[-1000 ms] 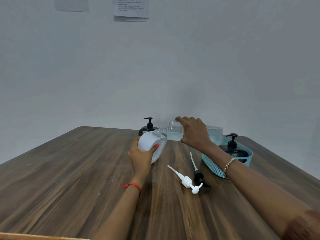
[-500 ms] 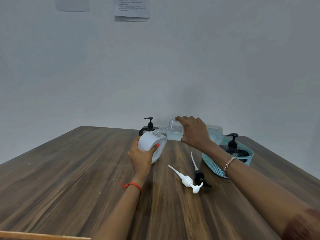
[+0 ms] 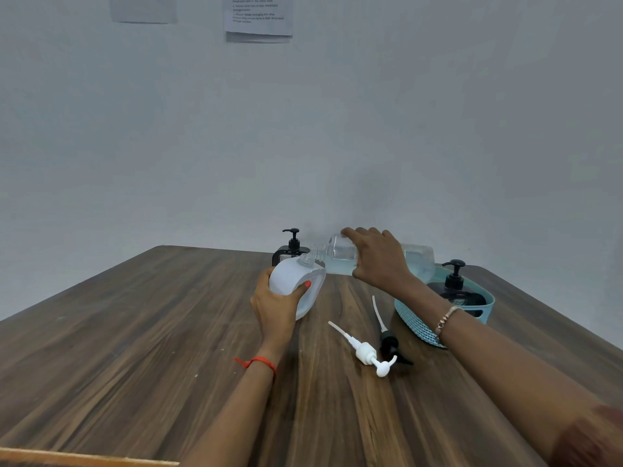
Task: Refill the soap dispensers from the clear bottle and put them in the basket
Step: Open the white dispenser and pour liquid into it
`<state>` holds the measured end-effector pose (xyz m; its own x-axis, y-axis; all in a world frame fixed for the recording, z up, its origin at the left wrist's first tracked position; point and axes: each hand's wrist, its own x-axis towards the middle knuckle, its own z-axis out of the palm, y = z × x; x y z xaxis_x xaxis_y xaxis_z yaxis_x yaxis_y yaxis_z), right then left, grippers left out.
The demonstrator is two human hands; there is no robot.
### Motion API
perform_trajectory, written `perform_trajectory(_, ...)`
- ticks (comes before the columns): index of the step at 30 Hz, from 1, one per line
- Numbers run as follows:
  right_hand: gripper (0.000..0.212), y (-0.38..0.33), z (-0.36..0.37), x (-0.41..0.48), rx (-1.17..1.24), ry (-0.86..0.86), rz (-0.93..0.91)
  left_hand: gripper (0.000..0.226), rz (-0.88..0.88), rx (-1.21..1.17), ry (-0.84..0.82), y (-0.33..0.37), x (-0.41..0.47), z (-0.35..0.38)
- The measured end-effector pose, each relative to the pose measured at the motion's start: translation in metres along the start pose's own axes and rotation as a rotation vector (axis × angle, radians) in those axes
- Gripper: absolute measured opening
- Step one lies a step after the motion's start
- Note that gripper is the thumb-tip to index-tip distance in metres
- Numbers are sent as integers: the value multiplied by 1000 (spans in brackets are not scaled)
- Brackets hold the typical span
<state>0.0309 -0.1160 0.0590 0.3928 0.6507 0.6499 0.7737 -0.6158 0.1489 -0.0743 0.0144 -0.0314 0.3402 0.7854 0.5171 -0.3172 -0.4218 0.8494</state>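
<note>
My left hand [image 3: 274,308] grips a white soap dispenser [image 3: 292,278] with its pump off, tilted on the wooden table [image 3: 135,348]. My right hand [image 3: 379,256] holds the clear bottle [image 3: 337,254] on its side, neck touching the white dispenser's open mouth; pale liquid lies in the bottle. A black dispenser [image 3: 291,249] with its pump on stands behind the white one. Another black dispenser [image 3: 455,291] stands in the teal basket [image 3: 414,321] at the right. A white pump [image 3: 365,352] and a black pump [image 3: 387,338] lie loose on the table between my arms.
A pale wall rises right behind the table's far edge, with paper sheets [image 3: 258,15] taped high up. The table's right edge runs close behind the basket.
Hardly anything has moved. Both hands keep the same hold, with the clear bottle still tipped into the white dispenser.
</note>
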Motion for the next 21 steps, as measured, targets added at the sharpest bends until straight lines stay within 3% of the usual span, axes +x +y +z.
perform_trajectory(21,61,-2,3,-1,-13,-52,5,54,3,38,25,-5,-2,-1)
